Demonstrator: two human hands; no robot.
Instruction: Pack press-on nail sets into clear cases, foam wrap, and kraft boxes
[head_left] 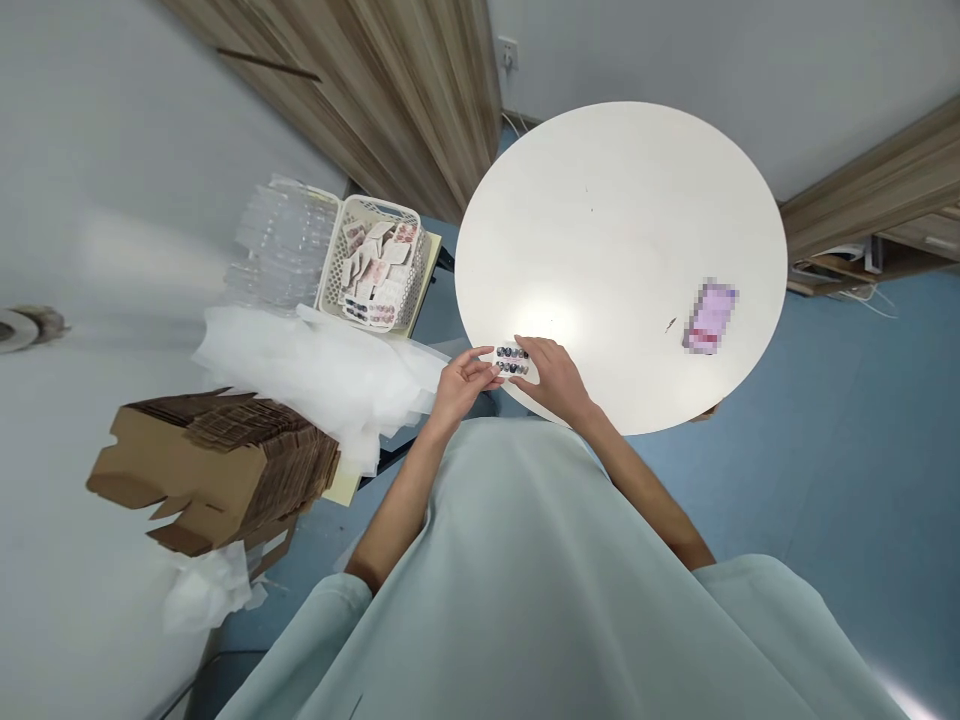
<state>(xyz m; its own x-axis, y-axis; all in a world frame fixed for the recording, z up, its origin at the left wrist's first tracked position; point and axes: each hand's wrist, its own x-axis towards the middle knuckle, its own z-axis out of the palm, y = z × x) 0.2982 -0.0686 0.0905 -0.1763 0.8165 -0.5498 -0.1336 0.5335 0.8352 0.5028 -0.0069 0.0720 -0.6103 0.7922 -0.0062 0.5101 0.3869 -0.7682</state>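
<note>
A small white card of press-on nails (512, 361), with two rows of dark and silvery pieces, is held flat above the near edge of the round white table (622, 220). My left hand (461, 385) grips the card's left end between thumb and fingers. On the opposite end, my right hand (553, 375) curls round with its fingertips at the upper edge and the thumb lower down. Part of the card's right side is covered by the right fingers.
Left of the table, a white basket (411, 290) holds many similar cards. Beside it are stacked clear plastic trays (281, 240), white foam sheets (315, 365) and folded cardboard boxes (202, 470). A blurred purple object (710, 317) lies on the table's right side.
</note>
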